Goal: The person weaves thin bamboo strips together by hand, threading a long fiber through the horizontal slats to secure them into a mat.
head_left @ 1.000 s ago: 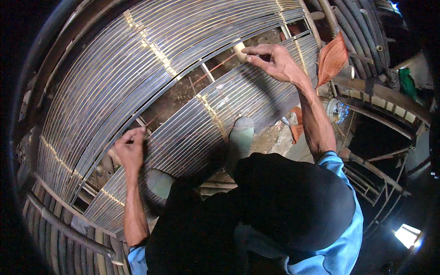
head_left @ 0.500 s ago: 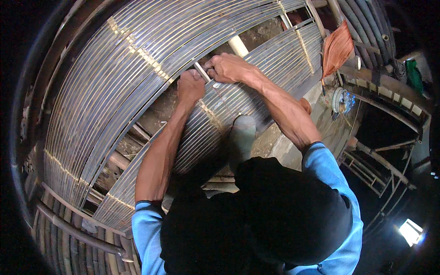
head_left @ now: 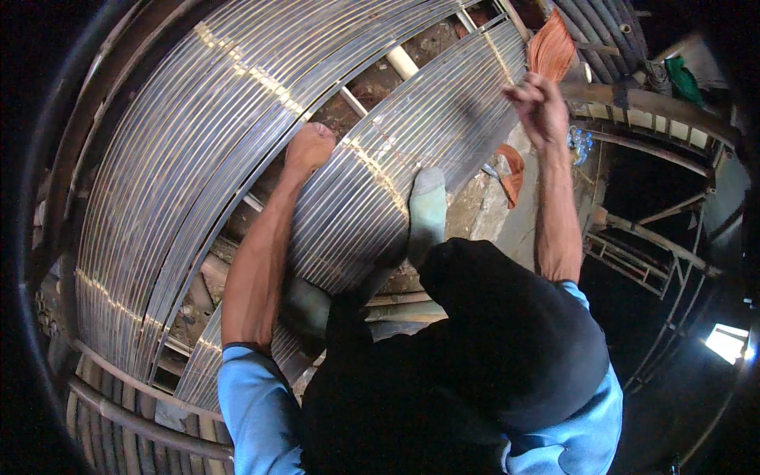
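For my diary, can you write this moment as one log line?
left hand: fisted, contents hidden; right hand: curled, near orange strand bundle; slatted panel: between hands

Foot (head_left: 427,207) on slats (head_left: 348,229) — bundle (head_left: 552,47) right, poles (head_left: 146,422) left

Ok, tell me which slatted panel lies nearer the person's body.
The lower panel, on the near side of the gap, with a covered foot seen against it; the upper panel lies beyond the gap.
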Available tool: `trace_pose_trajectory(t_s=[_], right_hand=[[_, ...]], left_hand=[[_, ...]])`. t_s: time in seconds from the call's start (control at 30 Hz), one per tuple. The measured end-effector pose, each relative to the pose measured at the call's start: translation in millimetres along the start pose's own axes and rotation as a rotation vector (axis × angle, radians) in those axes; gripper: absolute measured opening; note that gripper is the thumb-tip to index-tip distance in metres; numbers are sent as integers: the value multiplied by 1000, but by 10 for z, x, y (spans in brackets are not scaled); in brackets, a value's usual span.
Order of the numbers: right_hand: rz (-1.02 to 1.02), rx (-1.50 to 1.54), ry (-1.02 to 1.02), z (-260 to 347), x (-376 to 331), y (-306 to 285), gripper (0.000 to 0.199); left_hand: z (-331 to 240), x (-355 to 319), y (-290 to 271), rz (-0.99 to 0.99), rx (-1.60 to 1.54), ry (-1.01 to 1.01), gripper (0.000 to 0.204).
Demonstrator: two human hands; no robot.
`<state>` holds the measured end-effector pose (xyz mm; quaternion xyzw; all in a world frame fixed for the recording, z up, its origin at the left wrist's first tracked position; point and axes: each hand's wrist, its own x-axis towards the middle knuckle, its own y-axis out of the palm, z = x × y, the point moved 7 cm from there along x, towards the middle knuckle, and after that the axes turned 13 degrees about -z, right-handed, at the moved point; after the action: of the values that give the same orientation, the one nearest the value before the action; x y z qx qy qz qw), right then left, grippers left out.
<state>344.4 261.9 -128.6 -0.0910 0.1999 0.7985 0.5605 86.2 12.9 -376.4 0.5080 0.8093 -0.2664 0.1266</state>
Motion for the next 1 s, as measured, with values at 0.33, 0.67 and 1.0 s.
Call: trace_pose_trajectory(t_s=[0.33, 0.67, 1.0], right_hand=[[-11, -39, -185, 1431, -1271, 674, 33], [128, -1319, -727, 1506, -1937, 2354, 24], [227, -1428, -499, -1152, -695, 122, 35]], left_hand=[[-46, -449, -154, 260, -362, -235, 68], [-2780, -1714, -864, -34, -471, 977, 27], [-2384, -1526, -1230, -122, -537, 629, 34]])
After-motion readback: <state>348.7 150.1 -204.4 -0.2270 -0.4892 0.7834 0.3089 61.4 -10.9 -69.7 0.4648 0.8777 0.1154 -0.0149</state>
